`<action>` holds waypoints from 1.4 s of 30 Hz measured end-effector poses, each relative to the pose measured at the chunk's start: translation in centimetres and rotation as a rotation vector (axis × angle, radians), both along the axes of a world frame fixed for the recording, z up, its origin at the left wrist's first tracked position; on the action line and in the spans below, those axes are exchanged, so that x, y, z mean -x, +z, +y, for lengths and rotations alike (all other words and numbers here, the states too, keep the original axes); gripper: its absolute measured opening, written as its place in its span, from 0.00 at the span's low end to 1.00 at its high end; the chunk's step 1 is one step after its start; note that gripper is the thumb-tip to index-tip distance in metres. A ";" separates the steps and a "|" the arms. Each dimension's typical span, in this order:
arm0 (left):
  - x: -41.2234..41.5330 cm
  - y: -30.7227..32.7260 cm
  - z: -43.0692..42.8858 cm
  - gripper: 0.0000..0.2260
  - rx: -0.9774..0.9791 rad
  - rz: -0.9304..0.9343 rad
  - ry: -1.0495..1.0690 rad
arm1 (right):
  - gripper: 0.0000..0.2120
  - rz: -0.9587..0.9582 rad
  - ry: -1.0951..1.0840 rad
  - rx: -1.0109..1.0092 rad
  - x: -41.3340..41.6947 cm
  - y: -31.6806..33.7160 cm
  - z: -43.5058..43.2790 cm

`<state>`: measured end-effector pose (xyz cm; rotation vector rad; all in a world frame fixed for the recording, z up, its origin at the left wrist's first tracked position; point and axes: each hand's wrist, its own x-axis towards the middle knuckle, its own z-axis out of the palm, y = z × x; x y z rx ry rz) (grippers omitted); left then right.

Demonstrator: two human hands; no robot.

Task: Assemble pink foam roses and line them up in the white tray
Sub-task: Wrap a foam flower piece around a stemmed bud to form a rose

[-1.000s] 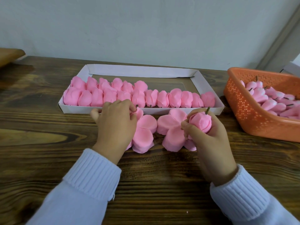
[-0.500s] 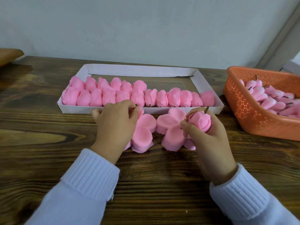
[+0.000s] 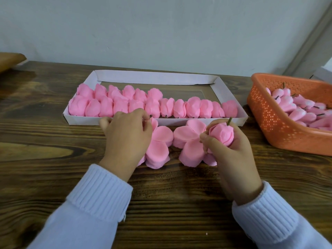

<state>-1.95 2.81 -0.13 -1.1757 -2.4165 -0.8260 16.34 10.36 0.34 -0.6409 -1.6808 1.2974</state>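
Assembly step: the right hand (image 3: 231, 151) grips a bud (image 3: 221, 134) above one petal stack (image 3: 187, 141). The left hand (image 3: 127, 133) curls over the second stack (image 3: 159, 146), apparently pinching a stem (image 3: 150, 116). Next, each bud needs petals wrapped round it. Two stacks lie on the worktop (image 3: 53, 159). The tray (image 3: 152, 78) holds about eighteen roses (image 3: 193, 106).

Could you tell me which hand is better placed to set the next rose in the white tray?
Probably the right hand: it grips a closed rose, stem up, just short of the white tray. The left hand is curled over flat petals on the table.
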 end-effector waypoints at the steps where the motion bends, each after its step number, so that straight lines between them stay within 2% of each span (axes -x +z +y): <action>1: 0.0 0.1 0.0 0.05 0.010 0.017 0.007 | 0.07 -0.004 0.000 -0.001 0.0 0.0 0.0; 8: 0.1 0.2 -0.1 0.03 0.027 0.000 -0.006 | 0.07 0.005 0.007 0.019 -0.1 0.1 -0.1; 11: -0.1 0.0 -0.1 0.12 0.055 0.004 0.008 | 0.07 -0.009 0.005 0.018 -0.1 0.1 0.0; 14: -0.1 0.0 -0.1 0.15 0.102 -0.005 0.015 | 0.07 0.000 0.005 0.017 -0.1 0.2 -0.1; 20: 0.3 0.0 -0.1 0.10 0.131 -0.024 0.035 | 0.08 0.024 0.007 0.031 0.0 0.1 -0.1; 27: 0.6 0.2 -0.2 0.08 0.034 -0.031 0.008 | 0.07 0.022 0.010 0.033 -0.1 0.2 -0.2; 32: 0.1 1.3 -0.4 0.08 -0.273 -0.110 -0.299 | 0.08 0.020 0.001 0.027 -0.1 0.1 -0.1; 36: -0.7 1.7 -0.4 0.09 -0.349 -0.133 -0.459 | 0.07 0.018 0.045 -0.031 -0.3 0.3 -0.1; 40: -1.8 2.0 -0.5 0.09 -0.413 -0.344 -0.685 | 0.08 0.000 0.217 -0.102 -0.3 0.4 -0.4; 42: -2.4 2.0 -0.5 0.08 -0.408 -0.441 -0.746 | 0.08 0.005 0.345 -0.042 -0.2 0.4 -0.5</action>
